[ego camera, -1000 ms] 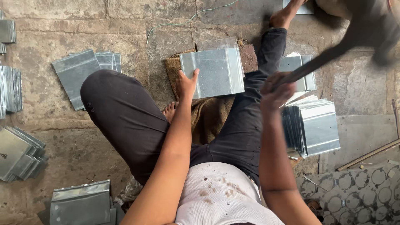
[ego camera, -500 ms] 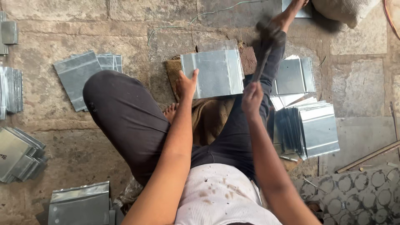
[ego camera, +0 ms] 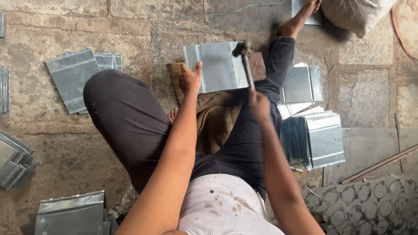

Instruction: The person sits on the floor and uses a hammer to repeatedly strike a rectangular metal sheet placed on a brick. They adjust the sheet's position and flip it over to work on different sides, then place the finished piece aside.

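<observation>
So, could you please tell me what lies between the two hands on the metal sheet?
In the head view, only bare sheet metal lies between the left hand, pressed on its left edge, and the right hand, which grips a hammer over its right edge.

left hand (ego camera: 190,79) steadies metal sheet (ego camera: 217,66) | right hand (ego camera: 259,105) grips hammer (ego camera: 244,61)

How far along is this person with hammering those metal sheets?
Bent sheets lie stacked on the person's left, seemingly finished. In hand: the left hand steadies one metal sheet while the right hand holds the hammer with its head on it. A thick stack of sheets beside the right leg probably remains.
</observation>
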